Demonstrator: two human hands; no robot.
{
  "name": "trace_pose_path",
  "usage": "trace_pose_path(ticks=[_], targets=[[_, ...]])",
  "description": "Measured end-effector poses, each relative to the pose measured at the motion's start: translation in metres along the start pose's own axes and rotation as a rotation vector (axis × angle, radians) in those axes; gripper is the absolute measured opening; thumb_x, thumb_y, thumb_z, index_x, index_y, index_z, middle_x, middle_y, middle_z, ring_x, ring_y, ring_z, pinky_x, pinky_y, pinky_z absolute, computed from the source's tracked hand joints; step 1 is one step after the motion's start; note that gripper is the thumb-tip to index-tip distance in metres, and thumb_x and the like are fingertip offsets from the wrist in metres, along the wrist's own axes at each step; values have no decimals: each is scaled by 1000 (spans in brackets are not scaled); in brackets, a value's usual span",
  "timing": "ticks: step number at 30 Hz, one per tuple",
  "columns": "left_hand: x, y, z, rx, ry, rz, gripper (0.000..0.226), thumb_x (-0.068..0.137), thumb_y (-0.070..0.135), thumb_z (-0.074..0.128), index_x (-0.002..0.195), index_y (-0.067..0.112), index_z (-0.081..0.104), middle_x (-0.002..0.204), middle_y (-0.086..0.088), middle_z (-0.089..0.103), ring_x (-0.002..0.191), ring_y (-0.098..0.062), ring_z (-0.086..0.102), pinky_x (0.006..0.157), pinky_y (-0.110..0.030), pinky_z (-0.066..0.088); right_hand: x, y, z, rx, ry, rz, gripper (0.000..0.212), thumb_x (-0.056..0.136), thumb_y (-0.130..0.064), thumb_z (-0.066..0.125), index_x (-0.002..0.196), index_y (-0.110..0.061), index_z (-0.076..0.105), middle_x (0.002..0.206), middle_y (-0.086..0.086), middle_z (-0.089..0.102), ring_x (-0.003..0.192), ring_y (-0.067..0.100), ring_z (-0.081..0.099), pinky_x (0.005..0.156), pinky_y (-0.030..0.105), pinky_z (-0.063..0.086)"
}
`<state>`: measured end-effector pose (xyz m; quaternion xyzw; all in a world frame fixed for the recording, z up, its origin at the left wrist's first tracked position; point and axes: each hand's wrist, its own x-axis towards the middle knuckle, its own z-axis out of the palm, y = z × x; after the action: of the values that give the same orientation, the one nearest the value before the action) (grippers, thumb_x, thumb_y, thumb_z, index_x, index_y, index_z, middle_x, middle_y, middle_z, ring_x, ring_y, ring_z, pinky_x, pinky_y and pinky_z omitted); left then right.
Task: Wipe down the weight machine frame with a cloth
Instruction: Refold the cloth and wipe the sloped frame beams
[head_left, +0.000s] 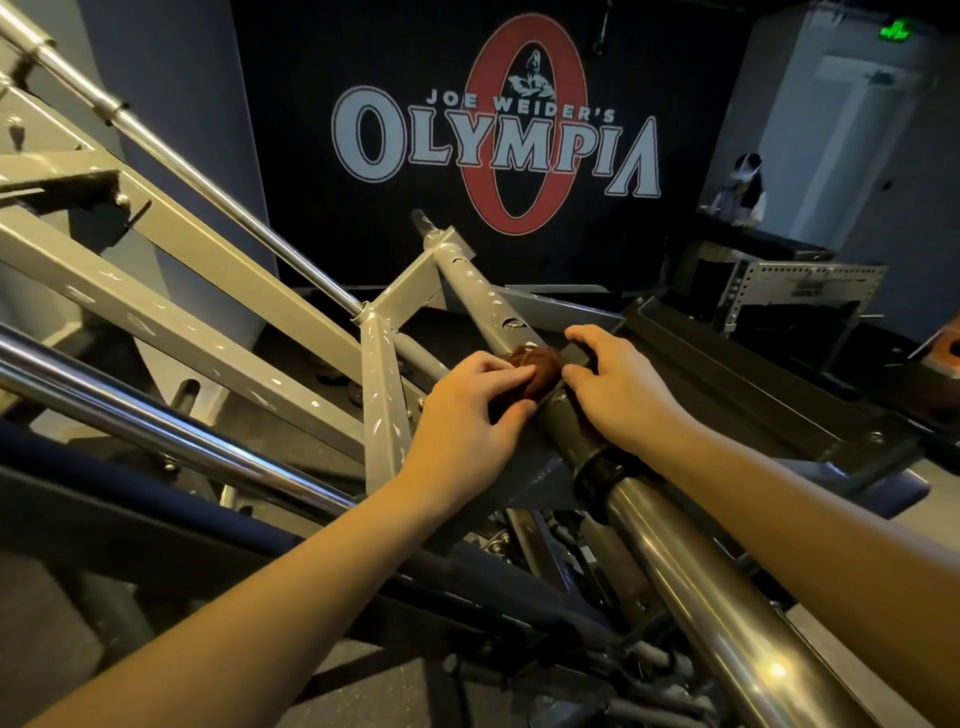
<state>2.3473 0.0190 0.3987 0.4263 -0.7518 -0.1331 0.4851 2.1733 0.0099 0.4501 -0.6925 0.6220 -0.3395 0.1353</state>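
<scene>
Left hand pinched a bunched brown cloth against the frame tube; right hand fingers curled beside it. The small wad risked slipping off.

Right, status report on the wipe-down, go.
Left hand grips bunched brown cloth on grey painted frame tube. Right hand rests on tube beside cloth. Nothing in the way.

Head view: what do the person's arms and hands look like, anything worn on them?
Both forearms are bare up to the frame edge, with no sleeves in view. The left hand and the right hand carry no gloves, and no rings, watch or wristbands can be seen. The fingernails look short and unpainted.
</scene>
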Motion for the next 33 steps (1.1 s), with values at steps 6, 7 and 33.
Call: trace_pose_path(ticks=[6,7,33], targets=[[-51,-50,-39,155,-125,-182,35,92,22,72,126,27,70,115,12,60,111,-3,53,103,-35,47,-2,0,-2,3,-2,0,53,105,-19,53,155,-25,37,149,3,49,107,8,57,85,20,46],[-52,-55,-45,185,-150,-224,34,92,23,73,125,28,71,112,13,62,109,-3,54,102,-36,48,-2,-1,-2,2,-2,1,53,105,-19,53,156,-25,37,150,2,48,112,10,55,89,22,44],[-44,-27,-18,212,-108,-3,42,95,22,69,137,25,62,132,5,55,124,-9,47,107,-26,37,-2,-6,1,-108,14,1,55,105,-20,52,157,-22,34,150,6,48,100,11,54,78,21,42]])
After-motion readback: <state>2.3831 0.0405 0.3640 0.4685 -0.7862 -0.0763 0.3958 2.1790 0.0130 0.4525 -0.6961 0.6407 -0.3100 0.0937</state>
